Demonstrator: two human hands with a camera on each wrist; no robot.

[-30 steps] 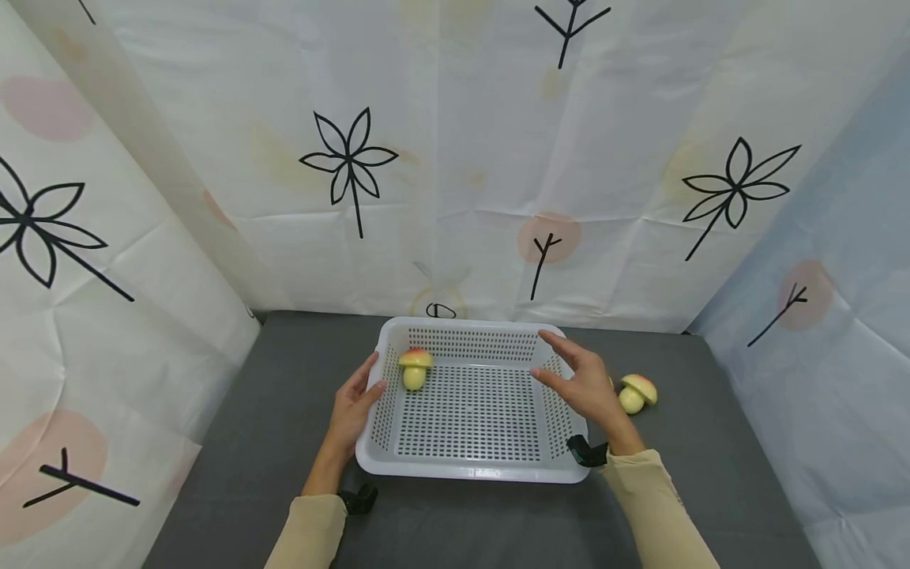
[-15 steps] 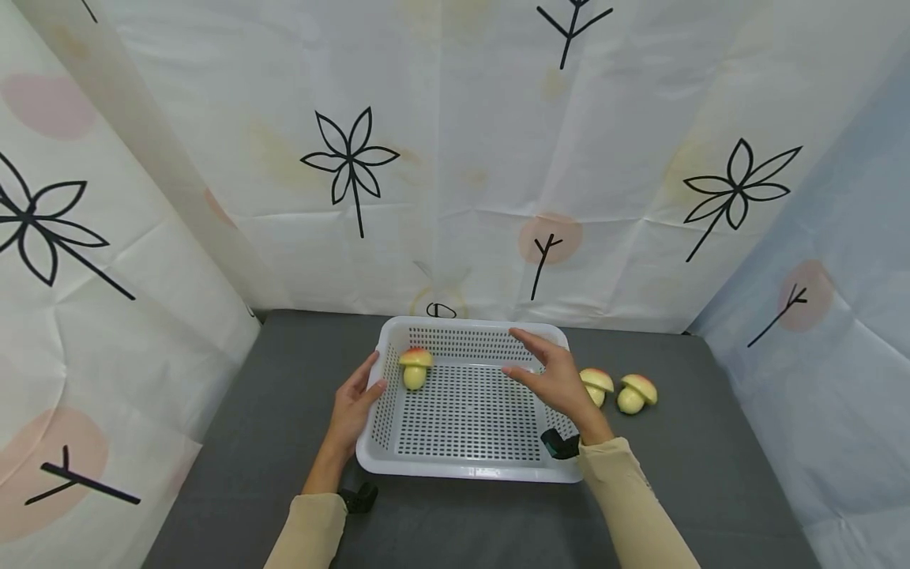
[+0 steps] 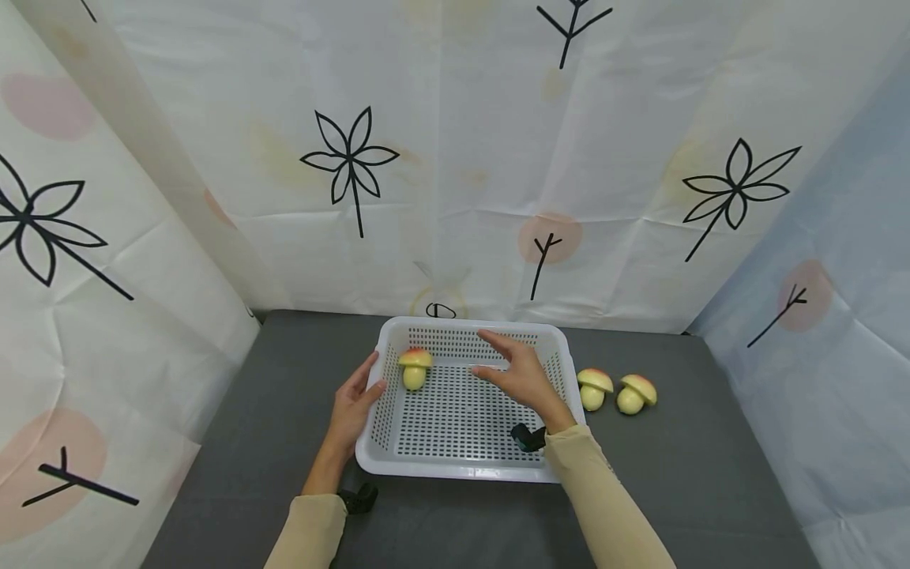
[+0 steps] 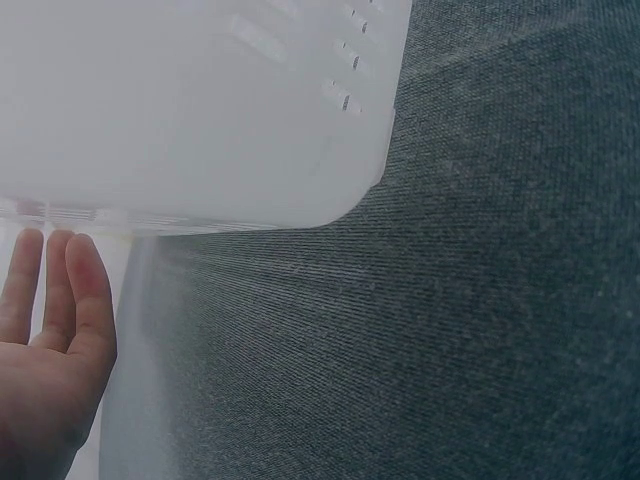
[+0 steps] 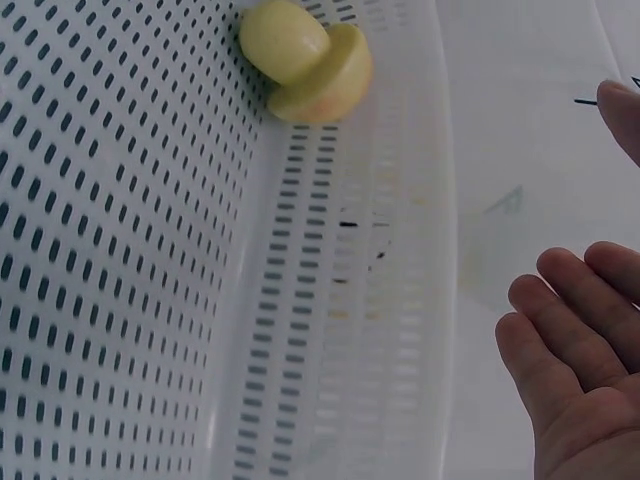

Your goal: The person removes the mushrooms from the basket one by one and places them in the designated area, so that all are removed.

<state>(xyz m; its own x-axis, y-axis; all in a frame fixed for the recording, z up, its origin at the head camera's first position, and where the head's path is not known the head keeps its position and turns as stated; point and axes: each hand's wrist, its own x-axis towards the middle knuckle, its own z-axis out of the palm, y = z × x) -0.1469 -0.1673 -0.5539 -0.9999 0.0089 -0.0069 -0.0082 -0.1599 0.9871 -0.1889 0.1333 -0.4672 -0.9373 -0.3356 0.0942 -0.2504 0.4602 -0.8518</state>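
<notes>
Currently, right hand (image 3: 522, 379) hangs spread over perforated basket (image 3: 437, 423); low sweep could topple toy mushroom (image 3: 414, 378) inside. Left hand (image 3: 353, 407) pinches rim (image 3: 458, 472).

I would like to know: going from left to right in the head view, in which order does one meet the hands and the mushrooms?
Left hand → first mushroom, inside the white basket → right hand → second mushroom, just right of the basket → third mushroom.

High head view, forward and down; closer wrist views, white basket (image 3: 462, 471) common to all.
</notes>
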